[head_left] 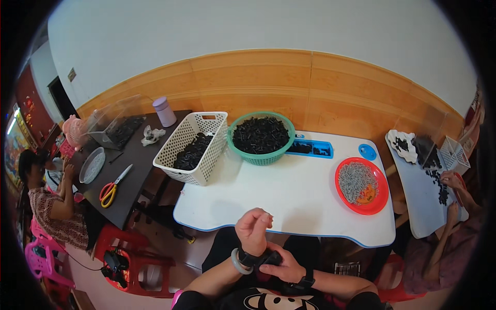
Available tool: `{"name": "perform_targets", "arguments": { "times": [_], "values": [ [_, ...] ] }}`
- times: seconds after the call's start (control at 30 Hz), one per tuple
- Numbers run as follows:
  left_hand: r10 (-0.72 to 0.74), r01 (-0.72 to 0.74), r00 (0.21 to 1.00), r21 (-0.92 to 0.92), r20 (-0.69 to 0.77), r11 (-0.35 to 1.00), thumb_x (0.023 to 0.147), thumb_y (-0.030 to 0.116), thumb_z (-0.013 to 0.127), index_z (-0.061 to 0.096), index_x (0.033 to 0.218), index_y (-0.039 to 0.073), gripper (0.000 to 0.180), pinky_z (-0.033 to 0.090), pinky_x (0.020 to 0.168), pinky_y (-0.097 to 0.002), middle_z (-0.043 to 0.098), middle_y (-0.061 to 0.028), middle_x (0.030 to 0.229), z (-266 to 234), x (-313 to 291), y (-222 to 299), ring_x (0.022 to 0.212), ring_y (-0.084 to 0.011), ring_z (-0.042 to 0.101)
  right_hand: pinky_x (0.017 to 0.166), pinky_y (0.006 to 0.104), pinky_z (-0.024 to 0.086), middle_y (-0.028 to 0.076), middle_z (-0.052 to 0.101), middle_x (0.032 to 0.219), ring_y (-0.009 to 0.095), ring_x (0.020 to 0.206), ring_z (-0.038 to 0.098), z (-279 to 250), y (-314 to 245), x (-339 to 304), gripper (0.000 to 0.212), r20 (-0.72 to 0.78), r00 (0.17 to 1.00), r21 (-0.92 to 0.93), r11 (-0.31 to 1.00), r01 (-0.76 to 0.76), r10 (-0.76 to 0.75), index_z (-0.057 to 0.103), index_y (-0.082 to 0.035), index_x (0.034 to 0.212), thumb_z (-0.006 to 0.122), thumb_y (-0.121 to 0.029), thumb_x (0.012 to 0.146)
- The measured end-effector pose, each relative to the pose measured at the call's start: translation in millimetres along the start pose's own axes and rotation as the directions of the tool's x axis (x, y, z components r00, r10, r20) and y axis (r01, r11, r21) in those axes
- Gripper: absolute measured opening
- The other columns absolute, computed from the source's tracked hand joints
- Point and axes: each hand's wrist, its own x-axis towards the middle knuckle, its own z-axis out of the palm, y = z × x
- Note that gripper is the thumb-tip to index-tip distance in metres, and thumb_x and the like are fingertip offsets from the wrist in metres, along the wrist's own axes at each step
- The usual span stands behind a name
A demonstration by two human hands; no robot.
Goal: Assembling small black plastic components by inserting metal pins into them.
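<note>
A black wrist strap (pixel 250 259), apparently flexible, encircles the left wrist below the raised left hand (pixel 251 227). A dark, compact, block-shaped unit (pixel 270 257) sits at the strap's inner side, angled, above the person's lap. The right hand (pixel 285 267) grasps this unit and partly covers it. Surface detail and the fastening's condition cannot be determined.

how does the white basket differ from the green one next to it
The white basket is rectangular, while the green basket is round. The white one has a slot-like handle opening in its far wall; no such handle opening shows on the green one. Black pieces fill the green basket near its rim, but lie well below the rim in the white basket. Both have perforated walls.
</note>
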Motion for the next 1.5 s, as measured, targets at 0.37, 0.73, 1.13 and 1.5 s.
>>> {"name": "perform_targets", "arguments": {
  "times": [0.37, 0.73, 1.13, 1.5],
  "values": [
    [-0.141, 0.124, 0.987, 0.194, 0.077, 0.973, 0.085, 0.002, 0.061, 0.061, 0.074, -0.001, 0.011, 0.041, 0.055, -0.0235, 0.058, -0.0035, 0.066, -2, 7, -8, 0.060, -0.0102, 0.053, 0.089, 0.0281, 0.047, 0.006, 0.059, 0.112, 0.012, 0.102, 0.056, -8, 27, 11, 0.057, -0.033, 0.994, 0.221, 0.971, -0.097, 0.107, 0.043, 0.000, 0.133, 0.071, -0.012, 0.085],
    [-0.169, 0.077, 0.971, 0.454, 0.167, 0.888, 0.086, 0.004, 0.065, 0.062, 0.075, -0.003, 0.013, 0.042, 0.058, -0.0222, 0.059, -0.0021, 0.065, -47, 14, -47, 0.062, -0.0076, 0.052, 0.066, 0.0306, 0.052, 0.012, 0.062, 0.094, 0.019, 0.077, 0.064, -82, -43, -36, 0.026, 0.048, 0.998, -0.758, 0.652, 0.013, 0.036, 0.062, -0.002, 0.102, 0.070, -0.019, 0.084],
    [-0.106, -0.173, 0.940, 0.722, 0.324, 0.670, 0.080, 0.010, 0.067, 0.065, 0.085, 0.001, 0.011, 0.050, 0.061, -0.0330, 0.065, -0.0113, 0.074, -34, 26, -82, 0.067, -0.0224, 0.063, 0.068, 0.0409, 0.050, 0.017, 0.063, 0.079, 0.033, 0.077, 0.063, -228, -140, -39, 0.015, -0.382, 0.914, -0.920, 0.152, -0.361, -0.138, 0.063, -0.001, 0.085, 0.066, -0.015, 0.080],
    [-0.100, -0.377, 0.880, 0.811, 0.465, 0.446, 0.073, 0.014, 0.068, 0.061, 0.082, 0.006, 0.013, 0.046, 0.066, -0.0432, 0.061, -0.0105, 0.073, -35, 26, -70, 0.073, -0.0316, 0.059, 0.074, 0.0440, 0.050, 0.016, 0.065, 0.086, 0.035, 0.085, 0.061, -161, -158, 108, 0.019, 0.037, 0.985, -0.994, 0.091, 0.053, -0.171, 0.063, -0.002, 0.086, 0.065, -0.020, 0.079]
  ]
}}
